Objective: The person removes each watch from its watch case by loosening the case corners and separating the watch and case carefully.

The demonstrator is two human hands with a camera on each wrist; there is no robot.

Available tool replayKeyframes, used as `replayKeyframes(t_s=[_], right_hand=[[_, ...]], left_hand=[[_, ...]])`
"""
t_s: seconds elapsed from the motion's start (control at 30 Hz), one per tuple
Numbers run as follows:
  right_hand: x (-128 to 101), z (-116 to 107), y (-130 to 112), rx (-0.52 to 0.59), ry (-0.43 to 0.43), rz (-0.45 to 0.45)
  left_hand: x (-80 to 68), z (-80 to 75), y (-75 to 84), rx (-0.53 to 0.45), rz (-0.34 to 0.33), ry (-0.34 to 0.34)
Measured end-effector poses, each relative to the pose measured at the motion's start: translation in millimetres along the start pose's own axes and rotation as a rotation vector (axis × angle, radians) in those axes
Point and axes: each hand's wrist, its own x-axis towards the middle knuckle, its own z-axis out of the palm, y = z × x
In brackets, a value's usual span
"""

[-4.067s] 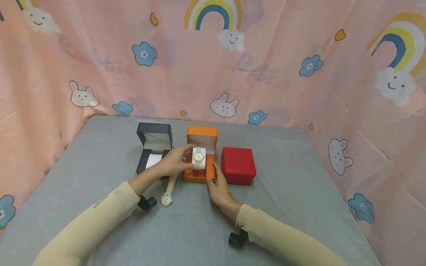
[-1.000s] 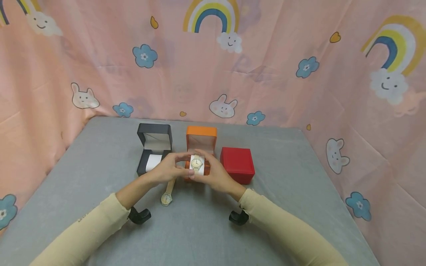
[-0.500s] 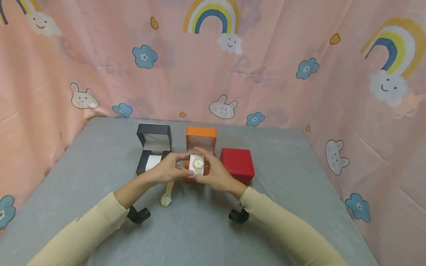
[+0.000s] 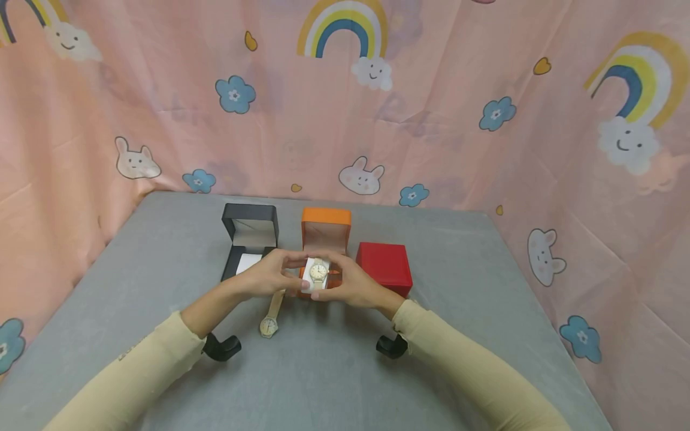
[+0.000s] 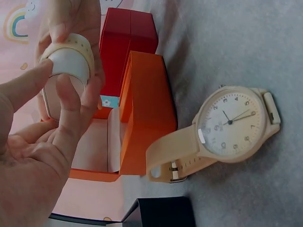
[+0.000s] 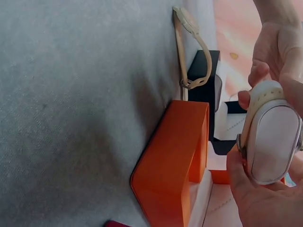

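In the head view, a cream wristwatch (image 4: 318, 272) is wrapped round a white watch cushion (image 4: 308, 276), held in front of the orange box's raised lid. My left hand (image 4: 272, 275) pinches the cushion between thumb and fingers from the left. From the other side, my right hand (image 4: 356, 284) grips the watch and cushion with thumb below and fingers above. The right wrist view shows the cushion's oval, metal-rimmed end (image 6: 273, 144) and the holed strap (image 6: 263, 100). Behind the hands stands the open orange watch box (image 4: 326, 215), its base mostly hidden.
A second cream watch (image 4: 268, 326) lies on the grey tabletop (image 4: 323, 383) in front, its strap buckled in a loop. To the left stands an open black watch box (image 4: 250, 211) with a white cushion (image 4: 248, 261) inside. The closed red box (image 4: 384, 266) sits at the right.
Earlier my left hand alone held the watch on its cushion over the orange box, while my right hand touched the box's side. My right hand has since moved onto the watch and cushion, now slightly tilted.
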Motion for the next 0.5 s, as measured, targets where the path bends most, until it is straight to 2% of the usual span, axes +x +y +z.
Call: replayKeyframes(t_s=[0.1, 0.5], right_hand=[[-0.1, -0.7, -0.8, -0.001, -0.007, -0.009], [-0.1, -4.1, 1.5, -0.049, 0.048, 0.001]], left_hand=[[-1.3, -0.9, -1.1, -0.008, 0.004, -0.010], [-2.6, 2.4, -6.7, -0.069, 0.021, 0.052]])
